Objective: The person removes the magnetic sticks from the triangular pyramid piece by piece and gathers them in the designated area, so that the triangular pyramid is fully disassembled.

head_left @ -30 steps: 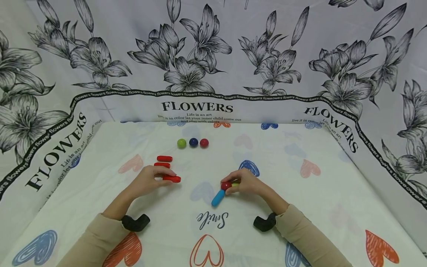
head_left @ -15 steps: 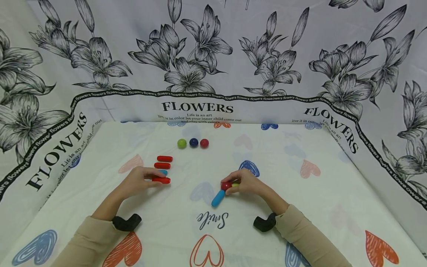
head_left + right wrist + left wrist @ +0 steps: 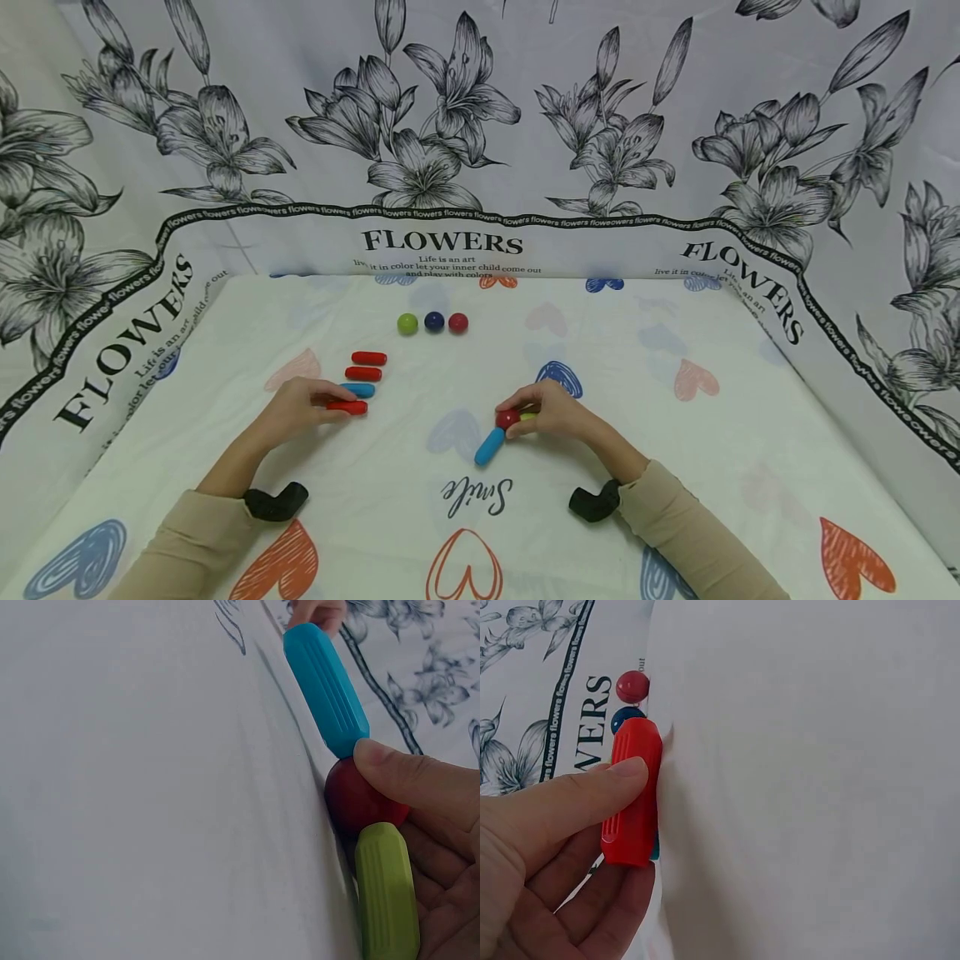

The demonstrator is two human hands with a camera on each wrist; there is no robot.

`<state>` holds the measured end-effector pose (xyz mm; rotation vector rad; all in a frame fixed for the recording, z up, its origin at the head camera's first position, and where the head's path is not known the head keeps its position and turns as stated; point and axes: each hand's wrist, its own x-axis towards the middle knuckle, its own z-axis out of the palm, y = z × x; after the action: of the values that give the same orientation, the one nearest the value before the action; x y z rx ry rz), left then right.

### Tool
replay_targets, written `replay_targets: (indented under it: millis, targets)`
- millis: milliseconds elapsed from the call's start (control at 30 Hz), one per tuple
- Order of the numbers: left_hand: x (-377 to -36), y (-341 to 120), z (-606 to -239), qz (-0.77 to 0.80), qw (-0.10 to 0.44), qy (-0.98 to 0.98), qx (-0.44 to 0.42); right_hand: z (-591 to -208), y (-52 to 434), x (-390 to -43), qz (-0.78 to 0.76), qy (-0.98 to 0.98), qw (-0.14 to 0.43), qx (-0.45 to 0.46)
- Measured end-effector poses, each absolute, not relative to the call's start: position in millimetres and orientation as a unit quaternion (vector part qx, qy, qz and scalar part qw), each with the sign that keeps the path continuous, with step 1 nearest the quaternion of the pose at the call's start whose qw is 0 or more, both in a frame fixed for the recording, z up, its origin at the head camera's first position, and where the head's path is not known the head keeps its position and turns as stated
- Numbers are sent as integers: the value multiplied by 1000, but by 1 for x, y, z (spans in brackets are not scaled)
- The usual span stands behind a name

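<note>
My left hand [image 3: 300,407] pinches a red ribbed stick [image 3: 347,407] [image 3: 633,792] flat on the cloth, just in front of a blue stick [image 3: 360,389] and two more red sticks [image 3: 363,374] [image 3: 369,358]. My right hand [image 3: 553,410] holds a joined piece: a blue stick [image 3: 490,446] [image 3: 325,686], a red ball [image 3: 507,418] [image 3: 358,799] and a green stick [image 3: 529,414] [image 3: 386,891]. The thumb [image 3: 416,780] presses on the red ball.
A green ball [image 3: 407,324], a dark blue ball [image 3: 434,322] and a red ball [image 3: 458,322] stand in a row farther back on the heart-printed tablecloth [image 3: 675,467]. Flower-printed sheets [image 3: 480,125] wall the table on three sides.
My left hand has drawn the red stick left and back, into line below the blue stick, which now shows. The right hand and its piece have stayed still.
</note>
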<state>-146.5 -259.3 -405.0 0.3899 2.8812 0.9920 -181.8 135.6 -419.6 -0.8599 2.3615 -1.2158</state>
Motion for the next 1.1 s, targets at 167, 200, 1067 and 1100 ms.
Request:
replay_targets:
  millis: [167,200,1067,1100]
  targets:
    - [-148,-258,-407,313,32,941,123,-421,135,-183,-429,835,180,-295]
    - [-148,-258,-408,311,31,942,122,-421,135,-183,-430,835,182,-291]
    - [-145,-253,-405,295,7,947,129,-422,136,-183,-428,837,176,-292]
    - [-146,-253,-404,296,6,947,128,-421,136,-183,-429,837,176,-290]
